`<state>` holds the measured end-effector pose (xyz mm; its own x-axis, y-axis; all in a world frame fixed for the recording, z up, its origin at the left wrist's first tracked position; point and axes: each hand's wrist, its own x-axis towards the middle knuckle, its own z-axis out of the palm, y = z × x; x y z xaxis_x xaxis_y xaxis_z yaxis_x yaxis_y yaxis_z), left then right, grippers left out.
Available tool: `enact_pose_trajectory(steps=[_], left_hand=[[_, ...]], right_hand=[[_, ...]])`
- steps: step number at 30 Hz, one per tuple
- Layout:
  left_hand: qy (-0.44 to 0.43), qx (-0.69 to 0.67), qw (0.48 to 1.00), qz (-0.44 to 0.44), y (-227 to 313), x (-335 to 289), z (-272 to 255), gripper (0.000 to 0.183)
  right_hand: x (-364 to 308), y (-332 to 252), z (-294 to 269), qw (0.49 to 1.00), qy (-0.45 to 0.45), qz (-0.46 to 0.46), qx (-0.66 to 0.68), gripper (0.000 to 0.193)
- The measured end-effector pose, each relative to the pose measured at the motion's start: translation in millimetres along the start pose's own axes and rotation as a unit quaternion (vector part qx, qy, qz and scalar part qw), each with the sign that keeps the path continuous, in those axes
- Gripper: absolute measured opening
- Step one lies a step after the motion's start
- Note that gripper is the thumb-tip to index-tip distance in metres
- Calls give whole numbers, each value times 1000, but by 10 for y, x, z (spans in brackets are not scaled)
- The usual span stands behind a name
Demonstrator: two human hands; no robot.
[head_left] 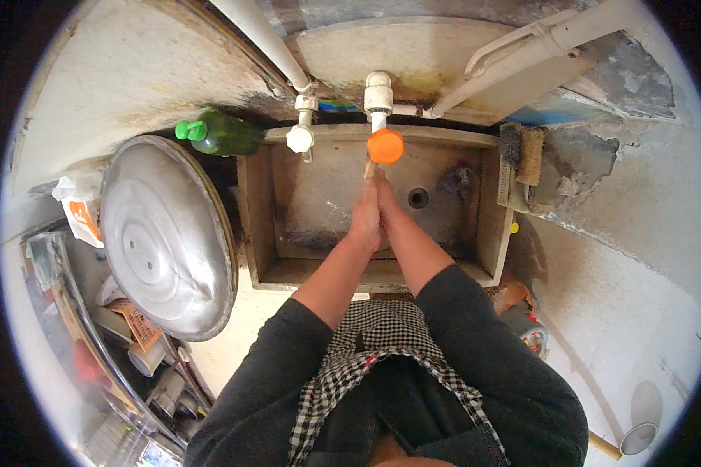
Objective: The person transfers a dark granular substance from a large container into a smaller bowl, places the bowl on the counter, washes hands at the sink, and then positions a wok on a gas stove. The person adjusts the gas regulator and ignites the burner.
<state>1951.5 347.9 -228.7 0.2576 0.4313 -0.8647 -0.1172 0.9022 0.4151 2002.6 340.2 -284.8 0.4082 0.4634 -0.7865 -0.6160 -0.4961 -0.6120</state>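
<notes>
My left hand point(366, 206) and my right hand point(386, 201) lie palm to palm over the stone sink point(319, 187), fingers stretched forward. They are just below the tap with the orange handle point(385, 146), which partly hides the fingertips. A narrow tan strip shows at the fingertips; whether it is a finger or some object I cannot make out. Whether water runs is also hidden. To the left of this tap is a second tap with a white handle point(300, 138). The sink's round drain hole point(418, 198) lies to the right of my hands, with a dark clump point(454, 180) beyond it.
A large round metal lid point(160, 241) stands left of the sink. Behind it lies a green bottle point(230, 134) with a green cap. A brush point(530, 156) and a dark scouring pad point(510, 144) sit on the sink's right rim. Shelves with kitchenware point(144, 350) stand at lower left.
</notes>
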Motion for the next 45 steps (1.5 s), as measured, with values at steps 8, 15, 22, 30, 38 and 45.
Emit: enact_pose_trajectory(steps=[8, 15, 22, 30, 38, 45], left_hand=[[-46, 163, 985, 24, 182, 330, -247, 51], [-80, 79, 991, 75, -14, 101, -22, 41], [-194, -130, 966, -109, 248, 300, -142, 27], [-34, -1, 999, 4, 139, 136, 101, 28], [94, 434, 807, 389, -226, 596, -60, 30], [-27, 725, 647, 233, 49, 249, -226, 25]], right_hand=[[-291, 266, 209, 972, -51, -215, -85, 43], [175, -220, -164, 992, -105, 59, -43, 35], [171, -264, -318, 739, -539, 260, 309, 36], [-164, -279, -249, 926, -284, 116, 221, 42], [-55, -220, -217, 940, -216, 93, 246, 31], [-65, -114, -88, 996, -65, -65, -2, 22]])
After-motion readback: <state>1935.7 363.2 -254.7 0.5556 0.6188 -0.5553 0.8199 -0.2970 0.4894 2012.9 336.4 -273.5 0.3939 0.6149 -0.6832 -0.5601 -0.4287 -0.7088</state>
